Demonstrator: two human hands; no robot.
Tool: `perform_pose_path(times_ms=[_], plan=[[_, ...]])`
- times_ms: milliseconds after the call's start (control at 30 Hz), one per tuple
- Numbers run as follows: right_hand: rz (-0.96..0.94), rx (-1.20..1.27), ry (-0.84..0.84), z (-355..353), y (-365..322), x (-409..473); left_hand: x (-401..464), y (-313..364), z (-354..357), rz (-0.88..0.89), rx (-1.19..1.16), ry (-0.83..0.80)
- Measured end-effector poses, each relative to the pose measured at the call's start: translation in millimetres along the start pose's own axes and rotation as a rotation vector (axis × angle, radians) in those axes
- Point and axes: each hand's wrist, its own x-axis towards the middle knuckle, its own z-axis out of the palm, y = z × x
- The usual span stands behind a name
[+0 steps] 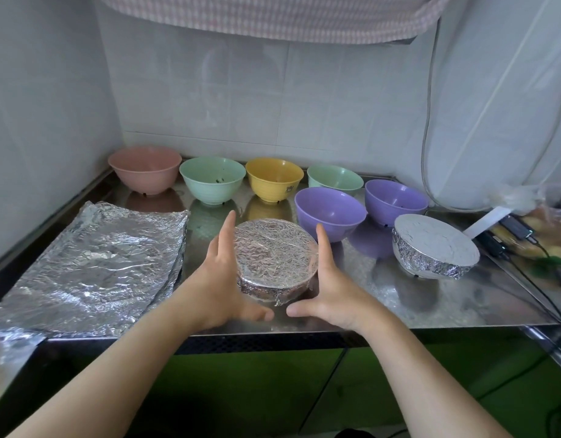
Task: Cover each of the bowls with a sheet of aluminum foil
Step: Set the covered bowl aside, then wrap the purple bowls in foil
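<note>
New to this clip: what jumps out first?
The two hands, left hand and right hand, flank a foil-covered bowl at the front of the steel counter, fingers straight. A second covered bowl sits to the right. Six bare bowls, pink to purple, line the back, and a foil stack lies left.

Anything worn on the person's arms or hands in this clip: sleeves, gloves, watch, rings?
Nothing worn shows. Both forearms are bare right down to the frame's bottom edge, with no sleeve visible. The left hand and right hand have no gloves, rings, watch or bracelet, and the nails that show look short and unpainted.
</note>
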Motion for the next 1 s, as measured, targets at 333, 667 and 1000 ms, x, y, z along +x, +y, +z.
perform_pose_path(times_ms=[333, 667, 1000], plan=[[0.064, 0.607, 0.551, 19, -25, 33, 14, 8, 18, -0.183, -0.424, 0.492], [0.074, 0.924, 0.877, 54, -38, 53, 17, 27, 49, -0.297, -0.718, 0.642], [0.085, 0.918, 0.779, 54, -33, 42, 23, 27, 46, -0.292, -0.938, 0.633]])
